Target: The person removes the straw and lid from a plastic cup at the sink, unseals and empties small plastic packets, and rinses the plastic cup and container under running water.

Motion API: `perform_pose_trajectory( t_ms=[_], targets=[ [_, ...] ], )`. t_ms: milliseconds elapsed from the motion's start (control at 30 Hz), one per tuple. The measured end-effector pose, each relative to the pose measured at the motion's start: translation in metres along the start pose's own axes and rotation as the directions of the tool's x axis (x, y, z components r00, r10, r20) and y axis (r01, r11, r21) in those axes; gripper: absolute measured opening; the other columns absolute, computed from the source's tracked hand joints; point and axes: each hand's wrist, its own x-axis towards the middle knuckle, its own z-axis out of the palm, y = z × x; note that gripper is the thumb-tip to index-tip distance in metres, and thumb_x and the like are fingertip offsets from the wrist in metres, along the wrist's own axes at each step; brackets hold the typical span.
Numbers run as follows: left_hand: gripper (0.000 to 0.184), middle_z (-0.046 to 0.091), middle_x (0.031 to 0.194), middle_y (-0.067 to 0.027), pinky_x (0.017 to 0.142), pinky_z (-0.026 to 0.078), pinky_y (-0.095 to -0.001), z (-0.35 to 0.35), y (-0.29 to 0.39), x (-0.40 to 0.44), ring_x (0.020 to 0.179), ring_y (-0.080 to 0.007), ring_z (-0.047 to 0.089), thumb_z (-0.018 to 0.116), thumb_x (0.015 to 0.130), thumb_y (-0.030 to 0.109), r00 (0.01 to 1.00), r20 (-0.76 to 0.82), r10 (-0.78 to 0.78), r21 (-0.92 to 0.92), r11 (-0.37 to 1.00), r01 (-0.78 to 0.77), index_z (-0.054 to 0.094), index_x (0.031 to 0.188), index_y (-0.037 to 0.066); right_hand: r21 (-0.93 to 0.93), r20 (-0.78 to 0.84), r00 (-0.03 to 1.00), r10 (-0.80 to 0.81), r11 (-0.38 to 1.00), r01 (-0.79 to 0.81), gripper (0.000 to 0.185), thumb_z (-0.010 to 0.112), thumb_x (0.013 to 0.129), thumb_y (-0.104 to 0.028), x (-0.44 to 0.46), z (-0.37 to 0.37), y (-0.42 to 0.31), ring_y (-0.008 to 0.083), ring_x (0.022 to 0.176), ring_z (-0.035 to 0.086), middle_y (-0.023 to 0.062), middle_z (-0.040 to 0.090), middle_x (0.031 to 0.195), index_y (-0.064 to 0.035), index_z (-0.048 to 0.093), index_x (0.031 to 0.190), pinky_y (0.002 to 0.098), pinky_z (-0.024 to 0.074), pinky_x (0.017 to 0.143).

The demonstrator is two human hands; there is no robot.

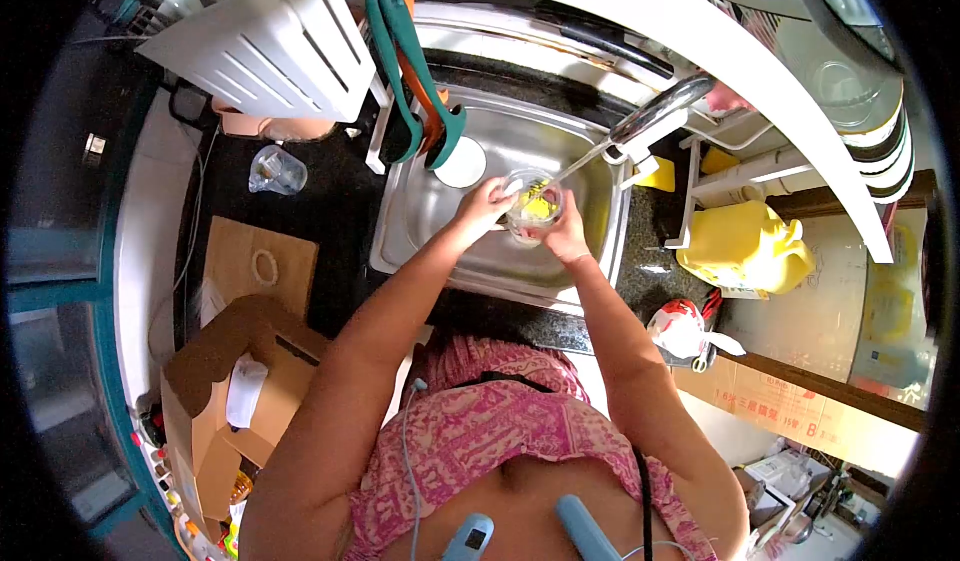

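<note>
Over the steel sink (pixel 425 226), both my hands are around a clear cup (pixel 528 201) with something yellow showing on or through it. My left hand (pixel 484 208) grips its left side, fingers near the rim. On the opposite side, my right hand (pixel 567 231) is wrapped round the cup. A thin stream from the faucet (pixel 660 111) reaches toward the cup. Behind my left hand, a round white item (pixel 461 164) lies in the basin. Green utensils (pixel 405 71) and an orange one hang above the sink's left edge.
A clear plastic jug (pixel 278 171) and a wooden board (pixel 255 246) lie on the left counter, near an open cardboard box (pixel 200 401). On the right are a yellow jug (pixel 750 248), a red-and-white bag (pixel 680 328) and scissors (pixel 703 356). A white rack arches overhead.
</note>
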Motion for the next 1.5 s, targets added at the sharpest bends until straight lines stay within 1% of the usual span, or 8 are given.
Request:
perform_pose_trajectory(
  t_ms=[267,467,533,667,933,1133,1333,1500],
  targets=[
    [0.025,0.065,0.095,-0.0174,0.046,0.061,-0.0409,0.000,-0.009,0.008,0.081,-0.0320,0.068,0.049,0.087,-0.003,0.971,-0.037,0.237,0.315,0.925,-0.214,0.055,0.109,0.006,0.128,0.248,0.960,0.130,0.978,-0.166,0.091,0.088,0.060,-0.017,-0.002,-0.021,0.013,0.0242,0.125,0.045,0.0096,0.050,0.131,-0.0116,0.040,0.137,0.0432,0.0351,0.105],
    [0.025,0.067,0.091,-0.0125,0.065,0.056,-0.0357,-0.011,-0.019,0.033,0.076,-0.0255,0.066,0.050,0.084,-0.004,0.740,0.069,0.669,0.405,0.659,-0.634,0.055,0.107,0.005,0.831,0.137,0.600,0.788,0.238,-0.503,0.079,0.061,0.081,-0.061,0.002,0.001,0.057,0.0359,0.133,0.031,0.0106,0.035,0.146,-0.0215,0.033,0.143,0.0570,0.0361,0.101],
    [0.026,0.062,0.105,-0.0087,0.058,0.061,-0.0313,-0.031,0.022,0.009,0.084,-0.0192,0.063,0.044,0.088,-0.006,0.971,0.207,0.124,0.139,0.978,-0.154,0.056,0.108,0.003,0.837,0.248,0.744,0.621,0.249,-0.487,0.076,0.060,0.083,-0.060,0.001,-0.003,0.050,0.0354,0.128,0.040,0.0093,0.037,0.146,-0.0211,0.033,0.142,0.0571,0.0420,0.096],
    [0.022,0.060,0.107,-0.0065,0.046,0.055,-0.0245,-0.071,-0.024,0.029,0.093,-0.0163,0.061,0.046,0.094,0.007,0.962,0.149,0.228,-0.023,0.974,-0.227,0.056,0.112,0.005,0.794,0.421,0.747,0.515,0.189,-0.578,0.071,0.068,0.083,-0.047,0.010,0.002,0.062,0.0316,0.113,0.055,0.0067,0.049,0.135,-0.0196,0.035,0.140,0.0518,0.0507,0.085],
    [0.038,0.062,0.117,-0.0154,0.098,0.046,-0.0481,-0.072,-0.158,0.091,0.112,-0.0303,0.059,0.051,0.093,0.032,0.933,0.347,-0.093,-0.763,0.551,0.339,0.056,0.119,0.004,0.013,-0.242,0.967,-0.080,0.996,0.086,0.069,0.081,0.074,-0.015,0.006,0.014,-0.011,0.0274,0.108,0.055,0.0115,0.048,0.124,-0.0068,0.038,0.127,0.0401,0.0491,0.091],
    [0.048,0.065,0.118,-0.0072,0.087,0.047,-0.0537,-0.050,-0.089,0.046,0.107,-0.0261,0.061,0.038,0.099,0.049,0.904,0.368,-0.217,-0.794,0.432,0.427,0.057,0.121,0.010,-0.512,-0.081,0.900,-0.429,0.792,0.331,0.083,0.087,0.060,-0.015,0.010,0.010,-0.053,0.0331,0.110,0.051,0.0172,0.048,0.120,-0.0015,0.040,0.126,0.0392,0.0431,0.097],
    [0.032,0.069,0.099,-0.0030,0.074,0.050,-0.0305,-0.060,-0.072,0.039,0.086,-0.0165,0.065,0.052,0.098,0.035,0.999,-0.040,-0.018,-0.581,0.814,-0.009,0.060,0.114,0.007,0.166,-0.171,0.929,0.328,0.939,-0.301,0.054,0.072,0.080,-0.024,0.042,-0.001,0.017,0.0230,0.094,0.058,0.0116,0.060,0.113,-0.0018,0.050,0.125,0.0390,0.0489,0.086],
    [0.018,0.064,0.083,-0.0012,0.073,0.046,-0.0253,-0.029,-0.028,0.022,0.078,-0.0106,0.058,0.058,0.093,0.016,0.931,-0.037,0.363,-0.015,0.931,-0.364,0.066,0.096,0.000,-0.128,0.096,0.815,0.571,0.819,-0.559,0.059,0.052,0.093,-0.051,0.027,-0.015,0.019,0.0236,0.085,0.061,0.0170,0.063,0.101,-0.0024,0.057,0.125,0.0362,0.0507,0.074]
  ],
)
